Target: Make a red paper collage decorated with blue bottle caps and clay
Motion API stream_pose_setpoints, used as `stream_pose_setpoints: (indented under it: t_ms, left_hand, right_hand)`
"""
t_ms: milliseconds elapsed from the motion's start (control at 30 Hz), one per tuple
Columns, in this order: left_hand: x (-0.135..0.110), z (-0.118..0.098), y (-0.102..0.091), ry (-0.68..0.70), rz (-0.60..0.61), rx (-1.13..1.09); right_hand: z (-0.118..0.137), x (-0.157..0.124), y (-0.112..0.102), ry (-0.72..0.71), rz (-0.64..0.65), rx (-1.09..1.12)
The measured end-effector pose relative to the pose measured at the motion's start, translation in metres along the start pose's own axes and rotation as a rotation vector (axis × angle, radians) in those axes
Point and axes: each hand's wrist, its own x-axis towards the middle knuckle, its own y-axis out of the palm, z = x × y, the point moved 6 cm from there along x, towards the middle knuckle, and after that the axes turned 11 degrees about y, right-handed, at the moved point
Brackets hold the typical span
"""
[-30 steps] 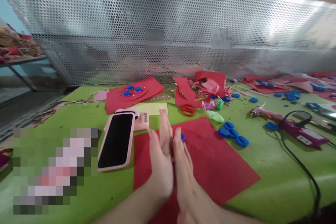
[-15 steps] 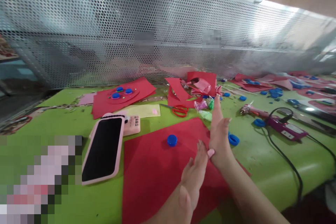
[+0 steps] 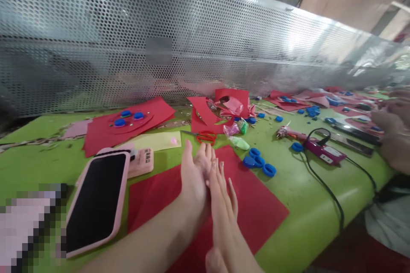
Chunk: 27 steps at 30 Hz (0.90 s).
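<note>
Hands: left hand (image 3: 194, 179) and right hand (image 3: 224, 204) stand on edge, palms pressed together, fingers straight and close. Whether anything lies between them cannot be told.
Where: both are over the near red sheet (image 3: 256, 204), which lies flat on the green table (image 3: 304, 196).
Done: at 11 o'clock, the far red sheet (image 3: 153, 113) already carries blue caps.
Left: the near red sheet looks bare and uncut. Three loose blue caps (image 3: 259, 163) wait at 2 o'clock, scissors (image 3: 206, 137) at 12 and the glue gun (image 3: 320, 150) at 2.
Writing: none is legible. The phone (image 3: 96, 198) at 9 o'clock is dark, and the calculator (image 3: 141, 163) keys are too small to read.

Craft workshop (red paper (image 3: 205, 217), scissors (image 3: 206, 137)) bench.
</note>
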Motion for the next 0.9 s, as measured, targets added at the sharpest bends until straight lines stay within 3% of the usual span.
stream_pose_setpoints:
  t_ms: [100,200,333,433,600,733,833,900]
  left_hand:
    - [0.003,0.0,0.002,0.022,0.019,-0.017]
    - [-0.008,0.012,-0.003,-0.069,0.008,-0.04]
    - [-0.023,0.027,-0.007,-0.232,0.094,-0.056]
    - [-0.023,0.026,-0.015,-0.188,0.107,-0.004]
    - [-0.014,0.012,-0.029,-0.084,0.049,0.011]
    - [-0.005,-0.008,-0.04,0.062,-0.027,0.011]
    - [0.001,-0.013,-0.048,0.099,-0.079,0.053]
    - [0.004,-0.013,-0.05,0.114,-0.059,0.06]
  right_hand:
    - [0.001,0.002,-0.007,-0.042,0.036,-0.052]
    - [0.005,0.012,-0.031,-0.133,0.114,-0.114]
    - [-0.008,0.045,-0.06,-0.027,0.07,-0.271]
    - [-0.014,0.061,-0.06,-0.021,0.105,-0.379]
    - [-0.004,0.072,-0.053,-0.145,0.212,-0.488]
    - [0.003,0.086,-0.06,-0.274,0.174,-0.332]
    - [-0.002,0.094,-0.066,-0.3,0.107,-0.086]
    - [-0.005,0.093,-0.063,-0.304,0.144,-0.004]
